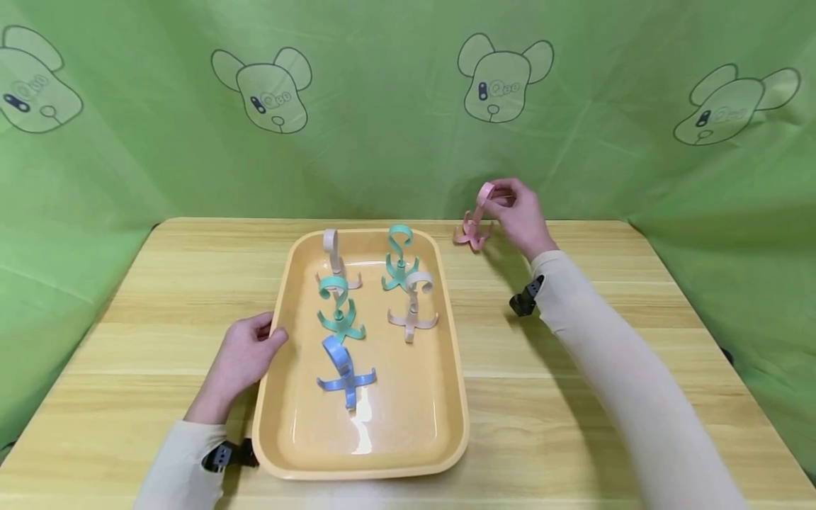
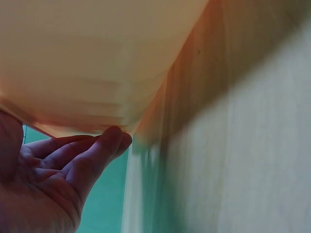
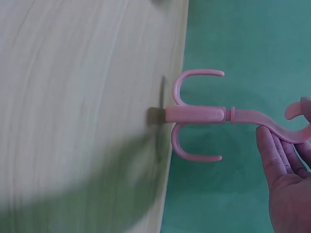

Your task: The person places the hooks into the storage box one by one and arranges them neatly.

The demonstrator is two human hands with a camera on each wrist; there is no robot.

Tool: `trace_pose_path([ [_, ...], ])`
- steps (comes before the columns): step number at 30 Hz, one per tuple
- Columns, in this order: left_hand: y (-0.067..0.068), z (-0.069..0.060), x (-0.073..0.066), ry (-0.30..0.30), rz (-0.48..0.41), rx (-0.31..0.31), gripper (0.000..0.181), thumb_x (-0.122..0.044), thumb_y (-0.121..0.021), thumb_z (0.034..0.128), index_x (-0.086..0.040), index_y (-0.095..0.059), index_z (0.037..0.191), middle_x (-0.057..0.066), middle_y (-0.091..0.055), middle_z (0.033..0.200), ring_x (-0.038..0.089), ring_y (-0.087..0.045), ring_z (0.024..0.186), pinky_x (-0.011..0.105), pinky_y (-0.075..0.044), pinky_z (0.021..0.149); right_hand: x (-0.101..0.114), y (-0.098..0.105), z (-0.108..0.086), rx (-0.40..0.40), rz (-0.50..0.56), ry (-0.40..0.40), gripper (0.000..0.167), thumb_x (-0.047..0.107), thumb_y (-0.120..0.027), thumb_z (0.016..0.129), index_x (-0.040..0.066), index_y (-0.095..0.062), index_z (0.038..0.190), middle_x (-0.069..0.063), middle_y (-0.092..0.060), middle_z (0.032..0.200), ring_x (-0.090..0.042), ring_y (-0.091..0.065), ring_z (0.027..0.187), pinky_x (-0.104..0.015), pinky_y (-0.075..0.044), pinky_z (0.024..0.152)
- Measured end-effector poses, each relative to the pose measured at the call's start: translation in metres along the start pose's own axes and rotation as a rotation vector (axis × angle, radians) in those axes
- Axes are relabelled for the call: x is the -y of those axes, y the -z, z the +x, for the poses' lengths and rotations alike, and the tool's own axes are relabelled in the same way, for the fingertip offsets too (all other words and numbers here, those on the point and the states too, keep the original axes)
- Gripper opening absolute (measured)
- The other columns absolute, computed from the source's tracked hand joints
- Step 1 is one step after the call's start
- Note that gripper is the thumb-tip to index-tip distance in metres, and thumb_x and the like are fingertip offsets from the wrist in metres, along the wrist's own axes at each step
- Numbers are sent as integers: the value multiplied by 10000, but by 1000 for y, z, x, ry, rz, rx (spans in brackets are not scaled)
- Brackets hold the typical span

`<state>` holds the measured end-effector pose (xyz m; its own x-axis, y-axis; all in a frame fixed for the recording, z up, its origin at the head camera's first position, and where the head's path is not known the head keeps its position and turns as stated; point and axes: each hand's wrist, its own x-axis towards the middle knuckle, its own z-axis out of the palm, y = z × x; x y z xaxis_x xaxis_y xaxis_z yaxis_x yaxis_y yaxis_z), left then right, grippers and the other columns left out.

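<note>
At the far edge of the table, right of the tray, my right hand (image 1: 519, 216) pinches the curved top of a pink rotating multi-hook hanger (image 1: 474, 228). In the right wrist view the pink hanger (image 3: 199, 114) has its prongs close to the tabletop; whether they touch it I cannot tell. My left hand (image 1: 245, 354) grips the left rim of a pale orange tray (image 1: 455, 397), thumb over the edge and fingers outside. Standing in the tray are a blue hanger (image 1: 348, 380), two green hangers (image 1: 340, 322) and two pale beige-pink hangers (image 1: 411, 321).
The wooden table (image 1: 605, 283) carries the tray left of its middle. A green cloth (image 1: 395, 142) with printed bear heads hangs behind the far edge and along both sides. Small black cameras (image 1: 525, 297) sit at both wrists.
</note>
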<state>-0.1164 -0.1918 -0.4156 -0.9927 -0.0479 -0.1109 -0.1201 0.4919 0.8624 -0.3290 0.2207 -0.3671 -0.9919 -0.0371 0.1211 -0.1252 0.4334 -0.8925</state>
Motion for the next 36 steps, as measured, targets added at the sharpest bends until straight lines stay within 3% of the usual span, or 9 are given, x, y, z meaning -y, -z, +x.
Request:
trace_pose_path([
  [16, 1, -1, -3, -12, -1, -3, 386, -81, -519, 926, 109, -606, 1252, 241, -695, 980, 242, -694, 712, 306, -579, 588, 12, 17, -25, 30, 0, 39, 499, 126, -702, 913, 9, -506, 1357, -118, -571, 1214, -222, -555, 1092, -313, -464, 975],
  [36, 0, 0, -2, -2, 23, -2, 392, -94, -521, 925, 91, -610, 1258, 228, -697, 983, 228, -690, 710, 298, -577, 592, 19, 28, -51, 71, -51, 94, 484, 166, -714, 912, 16, -528, 1332, -125, -596, 1201, -272, -555, 1155, -387, -448, 1001],
])
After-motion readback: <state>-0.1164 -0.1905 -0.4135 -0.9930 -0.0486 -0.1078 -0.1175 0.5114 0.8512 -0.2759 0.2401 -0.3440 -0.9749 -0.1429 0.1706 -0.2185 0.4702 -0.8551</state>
